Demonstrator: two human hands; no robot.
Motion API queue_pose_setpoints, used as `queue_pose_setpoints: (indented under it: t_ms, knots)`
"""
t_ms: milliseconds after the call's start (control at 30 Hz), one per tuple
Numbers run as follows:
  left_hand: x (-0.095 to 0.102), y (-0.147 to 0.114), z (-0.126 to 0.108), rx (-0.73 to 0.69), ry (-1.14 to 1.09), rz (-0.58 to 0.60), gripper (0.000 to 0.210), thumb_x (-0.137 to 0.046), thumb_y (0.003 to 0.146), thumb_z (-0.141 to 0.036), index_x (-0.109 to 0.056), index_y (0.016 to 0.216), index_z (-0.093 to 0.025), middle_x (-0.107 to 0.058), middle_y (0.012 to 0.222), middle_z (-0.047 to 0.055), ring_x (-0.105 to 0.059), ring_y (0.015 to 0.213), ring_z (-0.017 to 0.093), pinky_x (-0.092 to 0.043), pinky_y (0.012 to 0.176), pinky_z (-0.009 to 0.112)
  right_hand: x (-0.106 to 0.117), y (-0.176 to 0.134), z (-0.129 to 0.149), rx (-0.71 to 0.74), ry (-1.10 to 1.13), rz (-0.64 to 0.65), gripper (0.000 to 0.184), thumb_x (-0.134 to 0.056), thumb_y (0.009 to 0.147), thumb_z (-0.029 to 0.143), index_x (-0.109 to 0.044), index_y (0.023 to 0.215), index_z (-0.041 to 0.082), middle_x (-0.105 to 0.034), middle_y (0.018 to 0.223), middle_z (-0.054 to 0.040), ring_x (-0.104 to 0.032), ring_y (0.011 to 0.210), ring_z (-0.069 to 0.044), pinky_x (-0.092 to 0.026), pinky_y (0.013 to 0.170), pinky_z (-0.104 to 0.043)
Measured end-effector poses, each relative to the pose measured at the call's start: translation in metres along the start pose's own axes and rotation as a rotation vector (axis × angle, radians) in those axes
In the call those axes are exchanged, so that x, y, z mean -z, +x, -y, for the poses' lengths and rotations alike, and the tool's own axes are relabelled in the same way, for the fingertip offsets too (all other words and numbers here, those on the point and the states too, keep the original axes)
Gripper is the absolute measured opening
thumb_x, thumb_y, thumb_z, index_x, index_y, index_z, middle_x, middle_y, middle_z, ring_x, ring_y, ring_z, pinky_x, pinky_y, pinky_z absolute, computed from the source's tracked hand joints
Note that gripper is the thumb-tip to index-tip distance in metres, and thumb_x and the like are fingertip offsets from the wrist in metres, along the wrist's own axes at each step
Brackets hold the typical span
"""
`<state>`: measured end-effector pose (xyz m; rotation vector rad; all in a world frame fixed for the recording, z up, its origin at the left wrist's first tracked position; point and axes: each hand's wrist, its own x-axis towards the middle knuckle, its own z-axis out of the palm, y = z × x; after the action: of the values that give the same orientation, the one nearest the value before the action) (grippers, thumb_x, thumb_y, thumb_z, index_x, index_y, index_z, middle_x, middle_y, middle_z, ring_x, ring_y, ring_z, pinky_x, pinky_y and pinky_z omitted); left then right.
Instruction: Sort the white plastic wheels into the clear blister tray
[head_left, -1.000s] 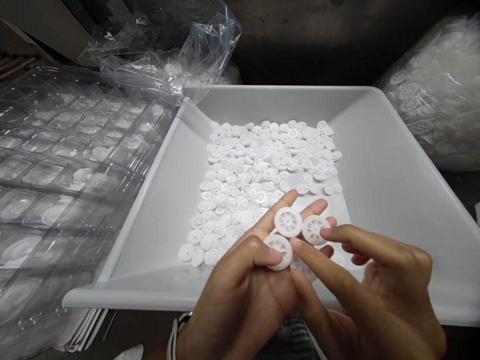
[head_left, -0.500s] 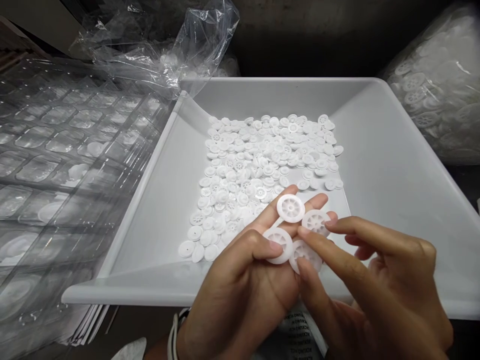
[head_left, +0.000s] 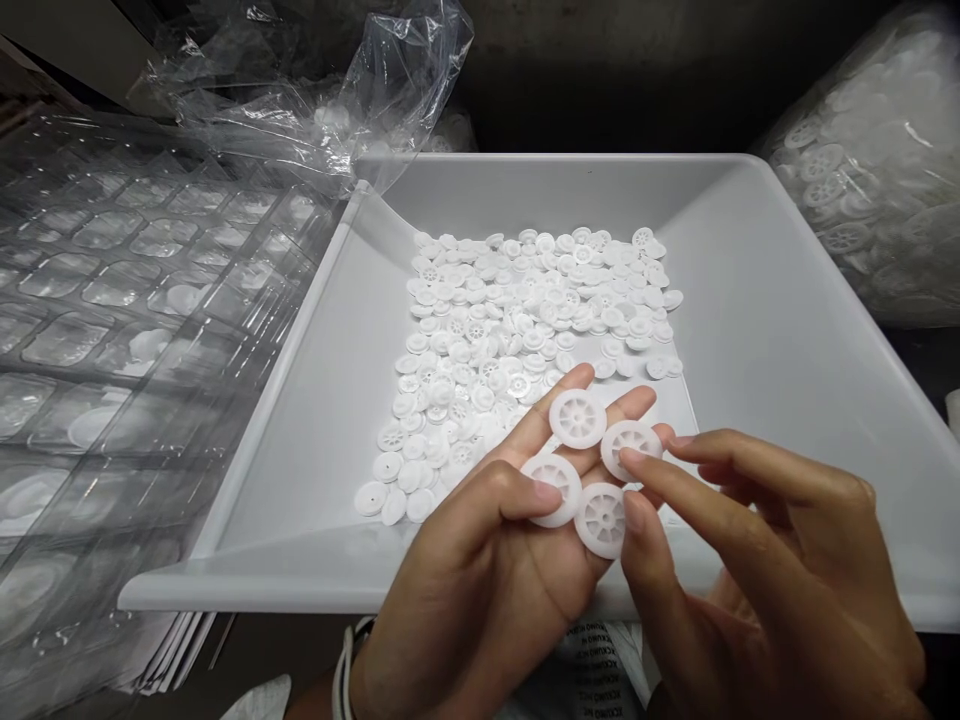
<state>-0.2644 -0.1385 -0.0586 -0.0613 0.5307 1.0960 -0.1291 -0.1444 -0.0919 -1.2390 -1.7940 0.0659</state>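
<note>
My left hand (head_left: pixel 495 560), palm up, carries several small round white plastic spoked wheels. Its thumb presses on the lower-left wheel (head_left: pixel 552 490). One wheel (head_left: pixel 577 418) lies on the fingers above it, another wheel (head_left: pixel 624 440) sits to the right, and a further wheel (head_left: pixel 601 520) rests low on the palm. Over them from the right comes my right hand (head_left: pixel 765 560), fingers apart. Its index fingertip overlaps the right wheel, and its thumb tip is beside the lowest one. Behind the hands, many similar white wheels (head_left: pixel 480 330) lie loose in a white tray (head_left: pixel 795 300).
Clear plastic trays with moulded pockets (head_left: pixel 120 285) are stacked at left, some pockets holding white pieces. A crumpled clear bag (head_left: pixel 409 80) hangs over the tray's back left corner. A full bag of white wheels (head_left: pixel 877 190) stands at right.
My right hand has drawn slightly right, its thumb sliding off the lowest wheel, which now shows more of its face. The left hand keeps its hold on the wheels.
</note>
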Motion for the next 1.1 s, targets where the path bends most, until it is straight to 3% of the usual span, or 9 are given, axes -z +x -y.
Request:
queue_pose_setpoints:
  t_ms: [200,300,467,633,867,967,1100]
  knots:
    - [-0.002,-0.001,0.0,0.042,0.049,-0.013,0.066,-0.052,0.087,-0.011,-0.039,0.152,-0.02,-0.068,0.138,0.008,-0.057,0.133,0.023,-0.043,0.112,0.037,0.001,-0.001,0.008,0.018,0.024,0.062,0.013,-0.073,0.09,0.026,-0.072,0.102,0.031,-0.061,0.117,0.0033,-0.054,0.099,-0.016,-0.049,0.078,-0.032]
    - [-0.003,-0.001,0.0,0.057,0.05,-0.01,0.068,-0.052,0.09,-0.018,-0.033,0.155,-0.019,-0.067,0.139,0.009,-0.056,0.135,0.023,-0.04,0.114,0.037,-0.002,-0.002,0.009,0.01,0.043,0.077,0.013,-0.071,0.091,0.025,-0.073,0.101,0.033,-0.063,0.114,0.0051,-0.056,0.099,-0.015,-0.049,0.077,-0.033]
    - [-0.001,0.0,0.002,0.083,0.032,0.03,0.068,-0.05,0.092,-0.024,-0.029,0.157,-0.021,-0.064,0.143,0.008,-0.055,0.136,0.022,-0.04,0.114,0.035,-0.005,-0.002,0.006,0.084,-0.007,0.012,0.012,-0.068,0.093,0.024,-0.073,0.103,0.029,-0.064,0.109,0.0019,-0.059,0.096,-0.015,-0.049,0.073,-0.032]
    - [0.002,0.001,0.002,0.083,0.013,0.05,0.063,-0.048,0.094,-0.026,-0.033,0.155,-0.019,-0.063,0.143,0.009,-0.052,0.139,0.022,-0.039,0.115,0.035,-0.003,0.0,0.008,0.051,0.078,0.008,0.018,-0.072,0.087,0.011,-0.076,0.099,0.024,-0.067,0.106,-0.0004,-0.059,0.093,-0.014,-0.049,0.074,-0.031]
    - [0.003,0.0,0.002,0.061,-0.024,0.078,0.063,-0.046,0.091,-0.015,-0.037,0.153,-0.019,-0.064,0.142,0.008,-0.061,0.128,0.021,-0.041,0.114,0.038,0.006,0.002,0.002,0.076,0.001,0.095,0.009,-0.07,0.089,0.029,-0.075,0.096,0.029,-0.065,0.103,-0.0058,-0.06,0.089,-0.02,-0.052,0.07,-0.033]
    - [0.003,0.001,0.003,0.031,-0.045,0.057,0.057,-0.045,0.089,-0.015,-0.044,0.147,-0.018,-0.066,0.14,0.009,-0.064,0.124,0.023,-0.028,0.122,0.048,0.004,0.004,0.001,0.095,0.001,0.077,0.014,-0.07,0.088,0.034,-0.075,0.099,0.028,-0.064,0.099,-0.0071,-0.062,0.088,-0.022,-0.052,0.065,-0.033]
    - [0.003,0.004,0.003,0.039,-0.033,0.042,0.06,-0.047,0.086,-0.017,-0.043,0.146,-0.018,-0.066,0.139,0.009,-0.057,0.132,0.027,-0.005,0.126,0.057,-0.002,0.006,0.004,0.097,0.007,0.049,0.019,-0.069,0.087,0.036,-0.073,0.103,0.027,-0.063,0.099,-0.0074,-0.062,0.088,-0.023,-0.052,0.064,-0.033]
